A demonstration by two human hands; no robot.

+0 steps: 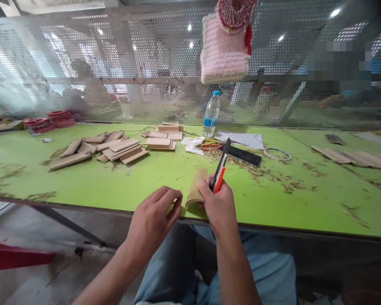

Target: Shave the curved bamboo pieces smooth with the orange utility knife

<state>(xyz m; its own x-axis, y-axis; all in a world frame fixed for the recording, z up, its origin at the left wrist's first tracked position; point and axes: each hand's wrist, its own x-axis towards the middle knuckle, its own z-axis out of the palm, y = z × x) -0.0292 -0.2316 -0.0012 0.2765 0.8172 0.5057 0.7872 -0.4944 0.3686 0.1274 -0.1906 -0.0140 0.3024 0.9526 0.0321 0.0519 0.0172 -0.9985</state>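
My right hand [220, 201] is closed around a utility knife [220, 176] with an orange-and-black handle, its dark end pointing up and away from me. The thumb of that hand also rests against a curved tan piece [195, 186], which looks like wood or bamboo and lies near the table's front edge. Just left of this piece is my left hand [160, 207], its fingers curled in and the thumb near the index fingertip. Nothing shows between those fingers, and a small gap separates them from the piece.
Similar tan pieces lie in a loose pile [120, 148] and a small stack [160, 144] on the green table [114, 182]. Beyond my hands are a water bottle [211, 116], a black phone [244, 155] and scattered shavings [273, 178]. A perforated screen [146, 63] bounds the back.
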